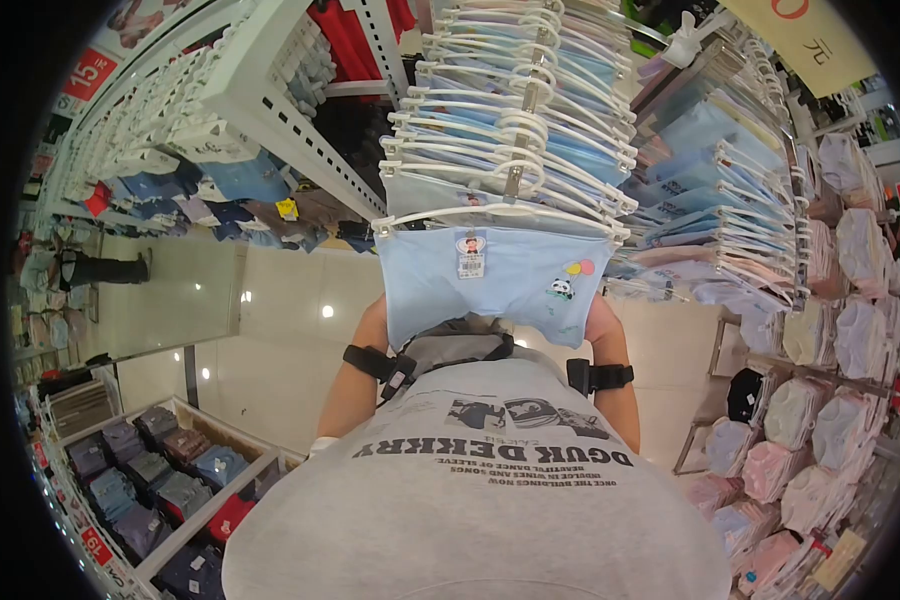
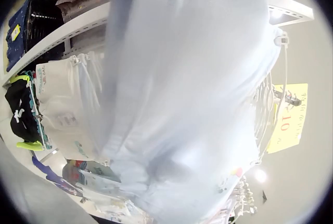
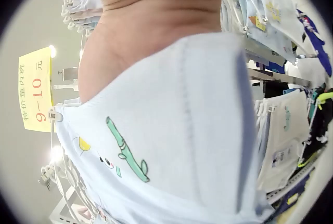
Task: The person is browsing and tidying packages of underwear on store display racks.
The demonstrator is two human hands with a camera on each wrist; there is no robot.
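Light blue children's underpants (image 1: 435,275) hang by clips from a white hanger (image 1: 500,212) at the front of a packed rail. They bear a barcode tag (image 1: 471,262), a panda and balloons. My left hand (image 1: 374,318) reaches behind their left side, its fingers hidden by the cloth. On the other side my right hand (image 1: 601,318) is likewise behind the fabric. The right wrist view shows its palm (image 3: 125,52) going under the pale cloth, beside a green bamboo print. In the left wrist view the underpants (image 2: 192,68) fill the middle and cover the hand.
More underpants on white hangers (image 1: 510,130) line the rail behind. A second hanging row (image 1: 730,190) stands to the right. On the left are a white perforated post (image 1: 300,110) and a bin of folded clothes (image 1: 260,470). A yellow price sign (image 3: 36,89) hangs nearby.
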